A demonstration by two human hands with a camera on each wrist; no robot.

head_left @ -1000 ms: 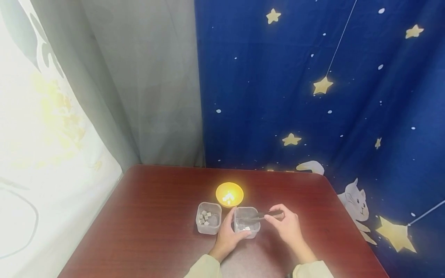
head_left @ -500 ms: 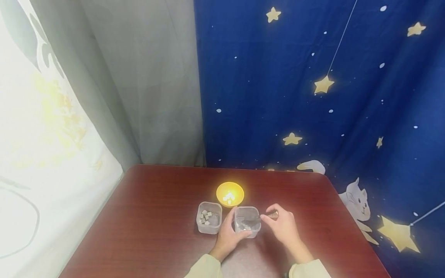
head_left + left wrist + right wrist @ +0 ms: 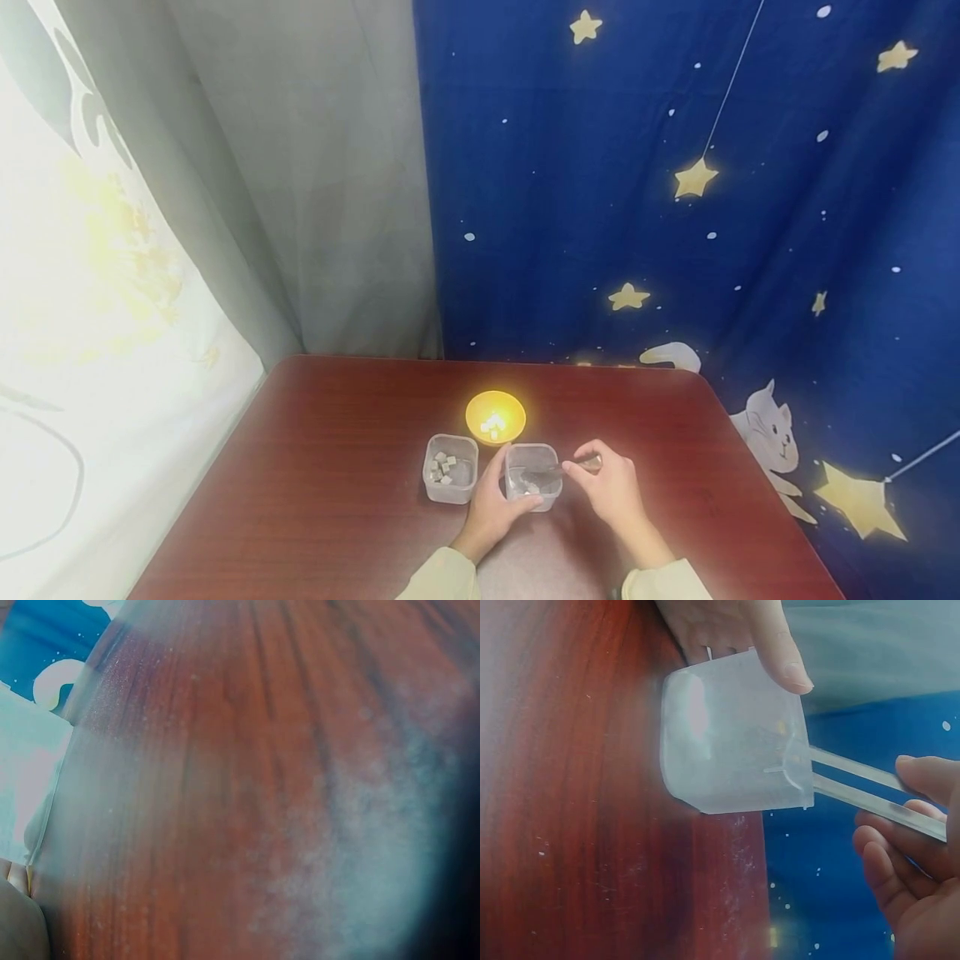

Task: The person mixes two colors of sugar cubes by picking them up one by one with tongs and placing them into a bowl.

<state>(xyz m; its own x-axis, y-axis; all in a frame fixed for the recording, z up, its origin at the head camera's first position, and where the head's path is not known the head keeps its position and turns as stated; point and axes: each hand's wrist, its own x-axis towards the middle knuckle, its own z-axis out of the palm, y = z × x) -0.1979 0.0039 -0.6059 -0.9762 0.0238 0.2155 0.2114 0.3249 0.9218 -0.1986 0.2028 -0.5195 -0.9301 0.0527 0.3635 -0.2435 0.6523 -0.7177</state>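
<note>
My left hand [image 3: 491, 504] grips a clear square plastic container [image 3: 549, 502] on the table, fingers at its left side and thumb over the near rim. A small pale piece [image 3: 531, 490] lies inside, near the front. My right hand [image 3: 613, 492] holds metal tweezers [image 3: 877, 807] between thumb and fingers. Their two arms stand apart in the right wrist view, and the tips reach down over the rim into the container. Whether the tips touch anything is unclear. In the left wrist view, only a pale container wall [image 3: 34, 765] and part of a hand [image 3: 21, 926] show at the left edge.
A second clear container [image 3: 450, 495] with several small grey cubes [image 3: 441, 465] stands left of my left hand. Behind both is a yellow bowl [image 3: 476, 407] with several bright white cubes [image 3: 493, 425]. Curtains border the dark red table [image 3: 337, 450].
My right hand has shifted slightly left, and the tweezers sit more steeply in the container than a second ago. The left hand keeps its grip, and the containers and bowl stay in place.
</note>
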